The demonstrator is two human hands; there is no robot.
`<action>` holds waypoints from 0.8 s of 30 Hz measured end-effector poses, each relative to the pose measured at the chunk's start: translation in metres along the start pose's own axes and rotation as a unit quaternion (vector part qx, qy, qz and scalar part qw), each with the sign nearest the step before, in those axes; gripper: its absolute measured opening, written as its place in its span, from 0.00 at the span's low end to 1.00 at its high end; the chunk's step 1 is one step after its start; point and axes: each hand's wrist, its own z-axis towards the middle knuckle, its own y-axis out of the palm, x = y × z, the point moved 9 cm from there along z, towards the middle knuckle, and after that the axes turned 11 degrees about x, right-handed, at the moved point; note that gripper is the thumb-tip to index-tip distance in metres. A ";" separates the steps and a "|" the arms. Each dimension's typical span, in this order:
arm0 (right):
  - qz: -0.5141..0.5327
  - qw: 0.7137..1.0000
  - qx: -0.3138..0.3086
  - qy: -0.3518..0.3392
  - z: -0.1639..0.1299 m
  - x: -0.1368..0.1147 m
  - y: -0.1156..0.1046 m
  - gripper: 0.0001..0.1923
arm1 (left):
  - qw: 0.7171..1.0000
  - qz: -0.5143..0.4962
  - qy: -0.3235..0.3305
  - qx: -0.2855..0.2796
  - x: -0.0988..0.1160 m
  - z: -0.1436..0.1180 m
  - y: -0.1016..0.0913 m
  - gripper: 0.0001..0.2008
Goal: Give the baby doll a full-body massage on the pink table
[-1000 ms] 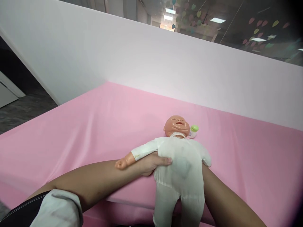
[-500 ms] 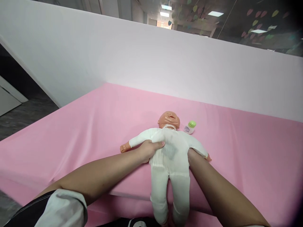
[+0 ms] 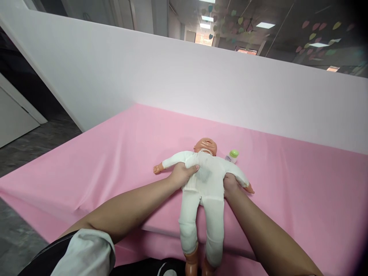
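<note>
A baby doll [image 3: 211, 184] with a white cloth body and plastic head, hands and feet lies face up on the pink-covered table, its legs reaching past the front edge towards me. My left hand [image 3: 181, 174] grips its side under the arm, thumb laid over the chest beside a grey stain. On the other side, my right hand [image 3: 230, 184] holds the doll under its other arm; most of those fingers are hidden behind the body. The doll's head is tipped back.
A small jar with a green lid [image 3: 232, 156] stands right of the doll's head. Pink cloth [image 3: 120, 153] drapes over the table. A white partition [image 3: 172, 76] rises behind it. Grey floor [image 3: 61, 142] shows at the left.
The doll has shifted slightly away from me along the table, its head tilting further back and its feet now showing. Both hands keep their hold. The camera view has shifted slightly.
</note>
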 end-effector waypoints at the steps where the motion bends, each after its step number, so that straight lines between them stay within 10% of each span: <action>1: 0.009 1.000 0.015 0.007 -0.003 0.000 0.000 0.42 | 1.000 0.011 0.007 0.006 0.001 0.001 -0.002 0.24; 12: 0.110 0.988 0.033 0.102 -0.005 0.010 0.002 0.31 | 0.992 0.119 0.038 0.033 0.015 0.004 -0.008 0.23; 16: -0.073 0.991 0.085 0.070 -0.002 0.005 -0.019 0.26 | 0.980 0.196 0.039 0.018 0.018 0.002 -0.009 0.23; 24: -0.466 0.863 0.171 -0.091 -0.002 -0.029 -0.030 0.27 | 0.913 0.405 0.046 0.026 0.019 0.015 -0.032 0.23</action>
